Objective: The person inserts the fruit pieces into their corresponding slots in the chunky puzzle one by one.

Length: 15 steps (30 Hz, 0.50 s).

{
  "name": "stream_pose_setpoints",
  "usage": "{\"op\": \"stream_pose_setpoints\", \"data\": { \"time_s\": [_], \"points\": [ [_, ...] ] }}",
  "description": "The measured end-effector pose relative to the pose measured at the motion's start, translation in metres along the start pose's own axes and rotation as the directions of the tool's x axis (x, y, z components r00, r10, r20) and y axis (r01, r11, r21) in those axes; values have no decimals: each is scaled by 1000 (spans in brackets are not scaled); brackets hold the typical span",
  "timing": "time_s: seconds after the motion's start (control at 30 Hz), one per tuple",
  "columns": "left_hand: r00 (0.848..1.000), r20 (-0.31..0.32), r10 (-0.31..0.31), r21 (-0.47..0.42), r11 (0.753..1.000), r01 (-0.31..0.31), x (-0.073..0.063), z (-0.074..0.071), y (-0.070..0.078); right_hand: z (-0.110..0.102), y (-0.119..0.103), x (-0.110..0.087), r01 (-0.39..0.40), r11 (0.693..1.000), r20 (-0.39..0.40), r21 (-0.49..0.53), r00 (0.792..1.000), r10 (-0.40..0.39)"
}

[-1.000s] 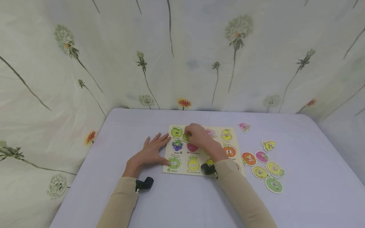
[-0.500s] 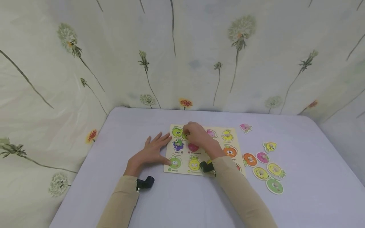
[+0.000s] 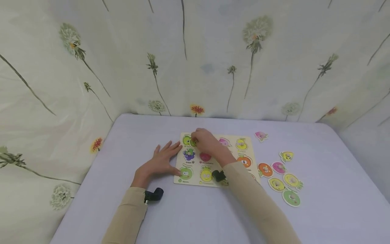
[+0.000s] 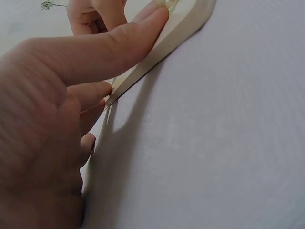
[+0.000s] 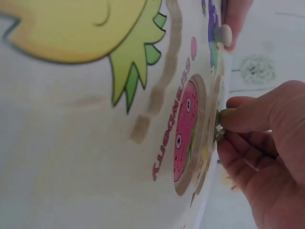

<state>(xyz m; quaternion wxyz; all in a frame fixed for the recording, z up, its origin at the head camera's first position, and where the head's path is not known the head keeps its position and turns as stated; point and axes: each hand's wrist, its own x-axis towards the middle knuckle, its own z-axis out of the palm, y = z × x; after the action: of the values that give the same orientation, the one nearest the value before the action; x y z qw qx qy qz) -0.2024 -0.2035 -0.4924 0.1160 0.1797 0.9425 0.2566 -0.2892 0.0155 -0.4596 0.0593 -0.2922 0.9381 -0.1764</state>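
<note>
A pale fruit puzzle board (image 3: 196, 174) lies on the table. Over its upper left part, my right hand (image 3: 206, 140) pinches a green puzzle piece (image 3: 193, 142), which overlaps the printed apple (image 3: 187, 139). In the right wrist view the thumb and fingers meet at the piece's small knob; the hand hides much of it. My left hand (image 3: 161, 163) lies along the board's left edge with fingers spread. Its thumb (image 4: 128, 45) rests on the board beside the printed melon (image 3: 186, 173). A purple grape piece (image 3: 189, 155) with a knob sits at its place on the board.
Right of the board lie several loose pieces: a pink one (image 3: 261, 136), a yellow one (image 3: 286, 156), an orange (image 3: 265, 169), a strawberry-pink one (image 3: 278, 167), a lemon (image 3: 276, 184), a pineapple (image 3: 291, 180) and a green melon (image 3: 291, 198). A flowered cloth (image 3: 210, 88) hangs behind the table.
My right hand has shifted slightly left and away from me with the green piece, which now covers part of the printed apple. The left hand has stayed in place.
</note>
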Motion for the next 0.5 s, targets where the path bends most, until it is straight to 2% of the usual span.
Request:
{"op": "stream_pose_setpoints", "data": {
  "time_s": [0.5],
  "points": [
    [1000,-1,5,-20,1000,-5,-2,-4,3,2,-8,8,-2,1000,19,-5,1000,2]
  ]
}}
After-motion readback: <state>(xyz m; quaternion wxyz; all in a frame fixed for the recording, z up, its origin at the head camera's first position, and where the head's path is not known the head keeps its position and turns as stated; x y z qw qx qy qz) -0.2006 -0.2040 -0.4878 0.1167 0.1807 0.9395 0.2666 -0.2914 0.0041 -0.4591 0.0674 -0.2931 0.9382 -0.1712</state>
